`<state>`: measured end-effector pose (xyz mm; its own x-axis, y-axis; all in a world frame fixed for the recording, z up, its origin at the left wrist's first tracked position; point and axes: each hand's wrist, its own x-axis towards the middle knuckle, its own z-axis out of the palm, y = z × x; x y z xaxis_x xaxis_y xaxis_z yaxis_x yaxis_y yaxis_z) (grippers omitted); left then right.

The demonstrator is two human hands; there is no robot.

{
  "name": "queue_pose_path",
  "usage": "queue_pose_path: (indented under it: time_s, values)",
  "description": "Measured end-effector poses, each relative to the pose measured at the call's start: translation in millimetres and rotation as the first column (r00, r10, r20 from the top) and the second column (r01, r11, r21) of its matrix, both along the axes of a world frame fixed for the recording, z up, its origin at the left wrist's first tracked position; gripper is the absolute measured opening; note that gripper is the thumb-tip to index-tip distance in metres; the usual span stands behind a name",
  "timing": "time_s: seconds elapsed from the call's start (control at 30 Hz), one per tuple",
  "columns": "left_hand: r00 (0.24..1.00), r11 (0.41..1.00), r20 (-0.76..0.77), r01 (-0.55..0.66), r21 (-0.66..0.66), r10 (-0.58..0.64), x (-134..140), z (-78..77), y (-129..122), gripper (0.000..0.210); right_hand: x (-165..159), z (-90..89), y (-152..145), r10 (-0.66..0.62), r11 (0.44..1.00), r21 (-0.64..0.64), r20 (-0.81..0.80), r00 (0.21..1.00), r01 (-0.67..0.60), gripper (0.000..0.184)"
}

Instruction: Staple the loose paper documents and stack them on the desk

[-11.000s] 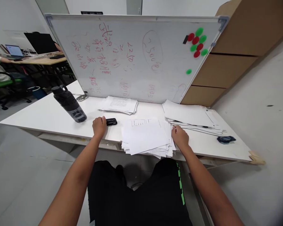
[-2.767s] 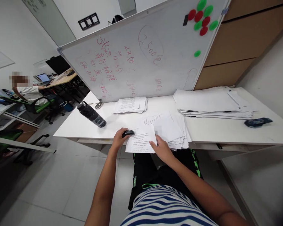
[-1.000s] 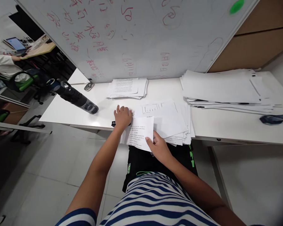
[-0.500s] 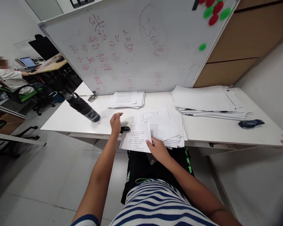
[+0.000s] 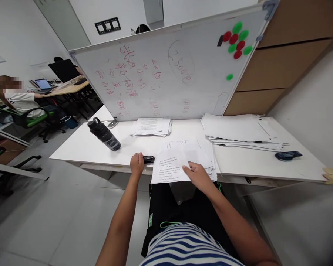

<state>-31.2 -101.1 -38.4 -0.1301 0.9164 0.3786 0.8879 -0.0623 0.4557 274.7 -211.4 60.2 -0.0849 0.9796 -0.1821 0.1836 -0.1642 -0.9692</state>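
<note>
My left hand (image 5: pixel 137 164) is closed around the near end of a black stapler (image 5: pixel 149 159) at the table's front edge. My right hand (image 5: pixel 200 176) pinches the right edge of printed paper (image 5: pixel 169 170) between thumb and fingers; how many sheets it holds I cannot tell. That paper overlaps a loose pile of papers (image 5: pixel 209 153) lying behind and to its right. Farther back, a neater stack of printed sheets (image 5: pixel 150 126) rests against the foot of the whiteboard.
A dark water bottle (image 5: pixel 104 135) stands at the left of the white table (image 5: pixel 72 149), with a computer mouse (image 5: pixel 112 124) behind it. Large white sheets (image 5: pixel 235 127) and a dark pouch-like item (image 5: pixel 288 155) lie right. The whiteboard (image 5: pixel 161 96) borders the back. A person (image 5: pixel 22 101) sits far left.
My left hand has gone from open beside the stapler to closed on its end. My right hand has shifted the printed paper slightly right, over the pile. The camera view has tilted up.
</note>
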Motion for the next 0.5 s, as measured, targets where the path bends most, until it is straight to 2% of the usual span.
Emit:
queue_pose_path:
  time_s: [0.1, 0.17, 0.37, 0.5]
  values:
    - [0.999, 0.999, -0.025, -0.047, 0.019, 0.048, 2, -4.6, 3, 0.043, 27, 12.9, -9, -0.031, 1.000, -0.003, -0.069, 0.997, 0.031, 0.044]
    - [0.997, 0.998, -0.040, -0.060, 0.021, 0.060, 2, -7.1, 3, 0.042, 40, 11.9, -12, -0.050, 0.999, -0.020, -0.124, 0.991, 0.048, 0.050]
    - [0.995, 0.997, -0.065, -0.077, 0.009, 0.078, 2, -12.0, 5, 0.040, 43, -17.1, -8, -0.071, 0.993, -0.102, -0.190, 0.979, 0.052, 0.055]
    - [0.988, 0.995, -0.122, -0.095, 0.029, 0.098, 2, -13.9, 6, 0.044, 48, -25.7, -4, -0.083, 0.990, -0.125, -0.191, 0.978, 0.060, 0.054]
